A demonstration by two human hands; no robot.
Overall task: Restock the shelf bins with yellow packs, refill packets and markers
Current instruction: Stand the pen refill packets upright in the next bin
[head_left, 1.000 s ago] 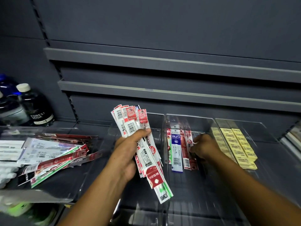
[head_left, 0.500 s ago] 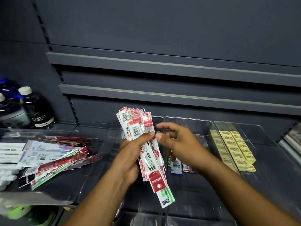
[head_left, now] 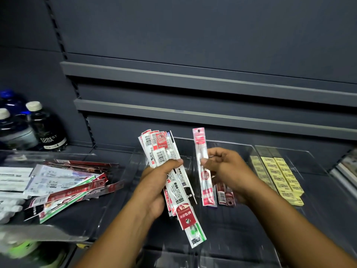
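Left hand [head_left: 156, 187] gripped fanned refill-packet bundle [head_left: 161, 149] as supply, just left of middle clear bin [head_left: 234, 151]. Right hand [head_left: 227, 172] pinched 1 red refill packet [head_left: 202, 149] upright above that bin, likely for laying inside. Yellow packs [head_left: 281, 177] lay right of bin.

Upright red-and-white refill packets [head_left: 162, 149] left of flat yellow packs [head_left: 282, 178]

The left hand [head_left: 154, 187] and right hand [head_left: 229, 171] are bare, with bare forearms behind them.
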